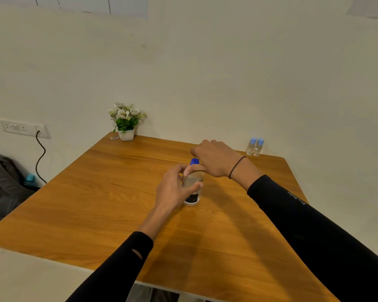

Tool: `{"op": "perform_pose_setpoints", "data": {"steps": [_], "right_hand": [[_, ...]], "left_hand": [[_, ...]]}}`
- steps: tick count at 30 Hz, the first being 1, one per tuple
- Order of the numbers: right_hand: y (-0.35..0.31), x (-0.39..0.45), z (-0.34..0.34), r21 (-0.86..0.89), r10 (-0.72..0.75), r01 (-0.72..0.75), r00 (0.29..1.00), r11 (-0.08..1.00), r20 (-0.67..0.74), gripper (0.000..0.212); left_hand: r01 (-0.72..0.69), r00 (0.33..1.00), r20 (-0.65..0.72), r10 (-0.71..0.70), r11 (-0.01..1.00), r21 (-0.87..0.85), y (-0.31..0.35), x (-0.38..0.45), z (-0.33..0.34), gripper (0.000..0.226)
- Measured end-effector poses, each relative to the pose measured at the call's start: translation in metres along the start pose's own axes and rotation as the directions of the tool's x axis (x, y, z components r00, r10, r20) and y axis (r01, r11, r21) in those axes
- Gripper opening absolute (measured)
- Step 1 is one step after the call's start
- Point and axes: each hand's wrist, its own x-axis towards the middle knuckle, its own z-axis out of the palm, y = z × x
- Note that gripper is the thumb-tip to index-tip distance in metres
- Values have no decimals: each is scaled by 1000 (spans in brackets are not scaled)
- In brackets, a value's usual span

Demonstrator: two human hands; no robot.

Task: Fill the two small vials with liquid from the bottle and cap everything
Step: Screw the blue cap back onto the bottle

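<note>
A clear bottle with a dark label and a blue cap stands upright in the middle of the wooden table. My left hand wraps around the bottle's body from the left. My right hand hovers just right of the cap, thumb reaching to the bottle's neck; its grip on the cap is unclear. Two small clear vials with light blue caps stand side by side at the table's far right edge, against the wall.
A white pot of white flowers stands at the table's far left corner. A wall socket with a black cable and a grey backpack lie left of the table. A white surface adjoins the near left edge.
</note>
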Motion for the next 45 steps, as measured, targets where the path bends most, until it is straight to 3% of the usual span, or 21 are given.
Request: {"op": "perform_pose_setpoints", "data": {"steps": [2,4,5,6,9,11,14,16,19,21,23,25,26,28,30,32,35,39,41,43,45], "right_hand": [[4,-1,3,98,-34,33,999,995,3,58],[5,-2,2,222,-69,55,996,973,56,29],[4,-2,2,222,-66,49,995,974,73,16],[3,-2,1,183,-42,29,997,983,64,15],[-1,-1,-2,15,24,-24,1000,1000,20,49],[2,1,0,34,12,-12,1000,999,11,57],[4,-1,-2,225,-81,59,993,972,87,25],[3,-2,-2,179,-68,52,994,982,86,7],[0,-3,-3,40,17,-18,999,999,30,41],[5,-2,0,66,8,-8,1000,998,2,47],[6,-2,3,174,-52,48,998,984,18,34],[4,-3,5,156,-80,75,996,985,26,12],[4,-3,5,98,-59,58,998,994,5,14],[4,-4,3,-13,-8,8,999,1000,-34,37],[8,-5,4,15,-14,16,998,1000,-68,48],[8,-6,5,144,-71,76,997,987,-36,32],[4,-6,9,95,-93,94,996,991,-11,14],[6,-4,5,-16,-37,36,998,999,-43,58],[9,-5,6,82,-71,74,997,994,-37,46],[8,-5,7,98,-111,113,993,989,-26,15],[5,-5,4,24,-60,61,998,998,-22,29]], "left_hand": [[9,1000,-4,-9,1000,-1,0,0,1,70],[18,1000,-7,-17,1000,4,0,1,2,73],[20,1000,-4,-20,1000,5,0,0,2,74],[22,1000,0,-22,1000,4,0,1,2,73],[14,1000,5,-14,1000,-6,0,0,1,69],[14,1000,8,-14,1000,-13,-1,0,1,70],[25,1000,-2,-25,1000,0,-1,1,2,75],[19,1000,-6,-19,1000,6,0,0,2,75],[-6,1000,-6,6,1000,-12,-1,-2,1,71],[-4,1000,-5,4,1000,-7,-1,-2,0,71],[7,1000,-11,-7,1000,1,-1,-1,1,74],[15,1000,-12,-15,1000,6,0,-1,1,75],[14,1000,-11,-14,1000,4,0,-2,2,74],[9,1000,-12,-9,1000,3,-1,-2,2,71],[11,1000,-10,-11,1000,2,-1,-2,2,72],[20,1000,-11,-20,1000,2,-1,-1,2,75],[12,1000,-7,-12,1000,12,-1,-1,2,76],[7,1000,-8,-7,1000,2,-2,-1,1,74],[12,1000,-5,-12,1000,3,-2,0,2,75],[19,1000,-11,-18,1000,8,-2,0,2,76],[15,1000,-14,-15,1000,7,-2,0,3,74]]}}
